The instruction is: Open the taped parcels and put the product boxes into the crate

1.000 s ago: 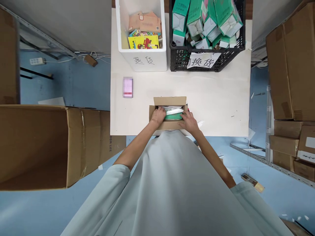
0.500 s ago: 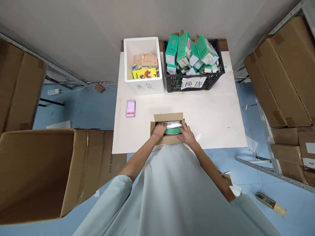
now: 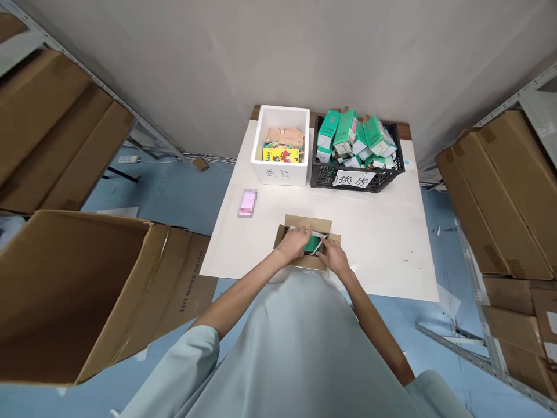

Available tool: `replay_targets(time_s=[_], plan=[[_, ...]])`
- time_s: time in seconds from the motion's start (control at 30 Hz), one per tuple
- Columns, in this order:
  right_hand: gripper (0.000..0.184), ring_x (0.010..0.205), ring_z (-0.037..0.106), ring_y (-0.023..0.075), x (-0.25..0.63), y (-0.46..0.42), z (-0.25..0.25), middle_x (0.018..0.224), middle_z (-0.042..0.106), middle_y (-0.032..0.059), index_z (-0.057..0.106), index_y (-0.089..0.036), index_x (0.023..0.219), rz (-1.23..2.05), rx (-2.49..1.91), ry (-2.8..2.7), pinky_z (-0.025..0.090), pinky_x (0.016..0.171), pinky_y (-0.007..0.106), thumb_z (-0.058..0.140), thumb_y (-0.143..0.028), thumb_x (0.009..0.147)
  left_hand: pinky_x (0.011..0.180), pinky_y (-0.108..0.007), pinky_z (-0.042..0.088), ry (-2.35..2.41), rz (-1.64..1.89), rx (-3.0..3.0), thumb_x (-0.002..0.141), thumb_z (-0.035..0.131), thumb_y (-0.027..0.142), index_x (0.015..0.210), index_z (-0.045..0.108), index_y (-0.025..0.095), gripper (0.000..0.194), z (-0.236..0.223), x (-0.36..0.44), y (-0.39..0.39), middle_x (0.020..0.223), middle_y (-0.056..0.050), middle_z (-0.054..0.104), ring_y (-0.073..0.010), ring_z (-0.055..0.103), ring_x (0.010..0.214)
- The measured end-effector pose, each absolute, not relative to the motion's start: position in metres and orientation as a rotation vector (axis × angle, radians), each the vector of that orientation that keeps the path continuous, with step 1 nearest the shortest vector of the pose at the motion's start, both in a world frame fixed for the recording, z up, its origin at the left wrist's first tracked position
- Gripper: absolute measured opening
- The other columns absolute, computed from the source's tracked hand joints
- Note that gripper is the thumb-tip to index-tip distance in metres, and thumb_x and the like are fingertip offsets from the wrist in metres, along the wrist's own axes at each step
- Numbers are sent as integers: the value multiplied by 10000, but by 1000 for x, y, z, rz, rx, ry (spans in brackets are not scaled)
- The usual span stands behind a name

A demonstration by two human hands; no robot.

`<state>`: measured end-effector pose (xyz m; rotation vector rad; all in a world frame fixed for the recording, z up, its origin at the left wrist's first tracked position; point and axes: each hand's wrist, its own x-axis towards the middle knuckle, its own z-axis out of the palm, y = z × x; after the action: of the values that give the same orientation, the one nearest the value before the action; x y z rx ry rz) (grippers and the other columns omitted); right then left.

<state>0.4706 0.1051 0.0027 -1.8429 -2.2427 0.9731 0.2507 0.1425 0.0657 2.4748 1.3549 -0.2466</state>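
A small open cardboard box [image 3: 308,222] stands at the table's near edge, close to my body, its flaps folded outward. Inside it shows a green box [image 3: 311,244], partly covered by my hands. A thin white strip [image 3: 317,247] slants across the green surface. My left hand [image 3: 295,242] reaches over the box's left side, fingers bent down into it and thumb up; what they grip is hidden. At the right side, my right hand [image 3: 334,255] has its fingertips closed at the upper end of the white strip.
A white foam bin [image 3: 281,176] with booklets and brown packets stands at the back, beside a black crate [image 3: 324,177] heaped with green boxes. A blurred pink item [image 3: 248,203] lies on the white tabletop [image 3: 383,232]. A large open carton [image 3: 143,273] stands left; stacked cartons [image 3: 500,191] stand right.
The view has tilted up and turned. My left hand has shifted farther over the green box, and the white packing seen flat before now shows as a slanting strip by my right fingers.
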Motion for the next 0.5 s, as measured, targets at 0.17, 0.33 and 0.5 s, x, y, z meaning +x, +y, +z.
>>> replay_targets(time_s=[0.17,0.33,0.5], plan=[[748,1523,616,373,460,108,16,1598,677,162,559,-260,1708,948,-1666,-2166,535,1270,558,788,-343,1001,1050,-452,572,1311,39,2382,833,935,343,1797,335,105,1160,98,218,160,1376,-245,741,-432,735,1268],[1088,1558,597,409,434,107,29,1670,610,217,248,-239,1852,901,-1553,-2009,557,1247,612,842,-445,963,1046,-372,581,1286,354,2228,814,906,391,1855,268,234,1232,145,186,185,1462,-131,716,-370,747,1292],[1190,1601,534,464,410,101,44,1702,521,266,84,-240,1877,673,-1611,-1949,570,1219,665,808,-546,983,1132,-386,574,1407,548,2036,844,840,392,1769,455,246,1012,184,170,206,1536,-105,711,-349,737,1348]])
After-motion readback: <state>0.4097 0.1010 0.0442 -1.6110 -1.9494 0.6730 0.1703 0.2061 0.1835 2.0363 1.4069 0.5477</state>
